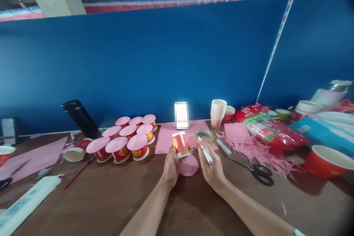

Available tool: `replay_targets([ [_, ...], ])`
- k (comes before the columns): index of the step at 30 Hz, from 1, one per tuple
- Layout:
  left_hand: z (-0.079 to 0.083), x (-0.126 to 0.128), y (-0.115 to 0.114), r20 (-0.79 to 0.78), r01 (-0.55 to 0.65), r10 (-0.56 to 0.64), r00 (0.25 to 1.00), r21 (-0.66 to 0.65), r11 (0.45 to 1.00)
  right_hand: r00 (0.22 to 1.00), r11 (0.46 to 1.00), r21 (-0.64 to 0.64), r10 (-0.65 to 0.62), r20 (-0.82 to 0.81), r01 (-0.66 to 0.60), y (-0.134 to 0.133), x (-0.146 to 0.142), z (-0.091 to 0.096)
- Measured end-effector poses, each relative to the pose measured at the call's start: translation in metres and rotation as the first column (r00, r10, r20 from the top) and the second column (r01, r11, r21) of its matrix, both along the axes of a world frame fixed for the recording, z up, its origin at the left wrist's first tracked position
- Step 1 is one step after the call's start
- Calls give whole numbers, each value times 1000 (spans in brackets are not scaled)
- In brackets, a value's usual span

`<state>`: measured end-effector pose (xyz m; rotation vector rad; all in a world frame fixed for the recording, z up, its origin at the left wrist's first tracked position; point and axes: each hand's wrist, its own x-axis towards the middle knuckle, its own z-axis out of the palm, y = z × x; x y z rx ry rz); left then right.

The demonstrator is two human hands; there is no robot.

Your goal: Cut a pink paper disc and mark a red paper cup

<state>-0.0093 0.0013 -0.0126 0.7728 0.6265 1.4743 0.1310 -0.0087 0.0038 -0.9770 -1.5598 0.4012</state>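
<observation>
My left hand is closed around the side of a red paper cup with gold print. The cup is tilted, its white rim facing down. In my right hand is a slim white tube, gripped like a pen, its tip pointing up and left near the cup. Whether it is a glue stick or a marker, I cannot tell. Just below the cup a round pink paper disc lies on the table. A roll of clear green tape rests behind my right hand on a pink paper sheet.
Several upturned red cups topped with pink discs stand at left, near a black bottle and a tipped cup. To the right lie black-handled scissors, pink fringed paper, stacked white cups and a large red tub.
</observation>
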Motion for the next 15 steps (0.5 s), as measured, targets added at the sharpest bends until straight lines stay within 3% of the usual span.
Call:
replay_targets([
  [9,2,-2,3,76,-9,10,997,-10,1000,994,997,0,81,67,-81,-11,-10,0],
  [15,3,-5,2,4,-74,74,997,-18,997,993,994,39,97,69,-100,-13,-11,3],
])
